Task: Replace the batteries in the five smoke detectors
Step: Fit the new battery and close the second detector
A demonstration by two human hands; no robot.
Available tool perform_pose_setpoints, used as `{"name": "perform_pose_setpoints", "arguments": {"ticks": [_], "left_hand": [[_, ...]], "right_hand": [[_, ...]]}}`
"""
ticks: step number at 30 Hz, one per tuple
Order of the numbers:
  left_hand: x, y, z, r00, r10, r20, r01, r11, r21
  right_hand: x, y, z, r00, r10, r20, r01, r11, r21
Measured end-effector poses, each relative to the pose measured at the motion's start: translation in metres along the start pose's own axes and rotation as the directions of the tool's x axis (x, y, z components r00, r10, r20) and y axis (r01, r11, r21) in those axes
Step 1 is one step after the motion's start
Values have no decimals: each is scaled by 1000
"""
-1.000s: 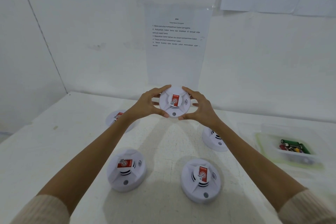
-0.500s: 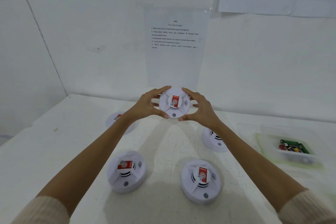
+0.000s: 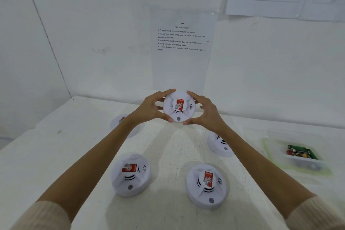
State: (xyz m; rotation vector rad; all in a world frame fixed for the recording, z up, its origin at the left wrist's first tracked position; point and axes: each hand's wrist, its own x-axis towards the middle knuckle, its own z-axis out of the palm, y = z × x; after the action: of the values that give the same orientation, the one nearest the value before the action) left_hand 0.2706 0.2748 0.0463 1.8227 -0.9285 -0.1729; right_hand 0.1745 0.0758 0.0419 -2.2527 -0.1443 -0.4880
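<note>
Fingers and thumbs of the left hand point(image 3: 149, 108) and right hand point(image 3: 207, 115) curl round the rim of a smoke detector point(image 3: 179, 106), held above the table point(image 3: 74, 155) at 12 o'clock, face toward the camera. Grip and position both match a second ago.

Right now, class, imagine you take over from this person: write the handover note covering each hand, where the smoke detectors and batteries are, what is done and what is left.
Hands: left hand and right hand both grip the rim of one smoke detector, held above the table, labelled face toward the camera.
On the table, face up: far-left detector, near-left detector, near-right detector, far-right detector; the far ones sit partly behind the forearms.
At the right, a clear tub holds what look like batteries.
Done: no detector visibly opened.
Left: open the held one, swap its battery, then the other four.
</note>
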Motion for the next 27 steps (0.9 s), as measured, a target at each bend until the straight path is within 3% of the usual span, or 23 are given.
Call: {"name": "perform_pose_setpoints", "arguments": {"ticks": [17,27], "left_hand": [[0,1,1,1000,-6,15,6,1000,21],[-6,-13,0,994,-75,81,61,985,160]], "right_hand": [[-2,2,1,1000,19,0,-19,1000,21],[-3,13,15,992,89,89,-89,996,-9]]}}
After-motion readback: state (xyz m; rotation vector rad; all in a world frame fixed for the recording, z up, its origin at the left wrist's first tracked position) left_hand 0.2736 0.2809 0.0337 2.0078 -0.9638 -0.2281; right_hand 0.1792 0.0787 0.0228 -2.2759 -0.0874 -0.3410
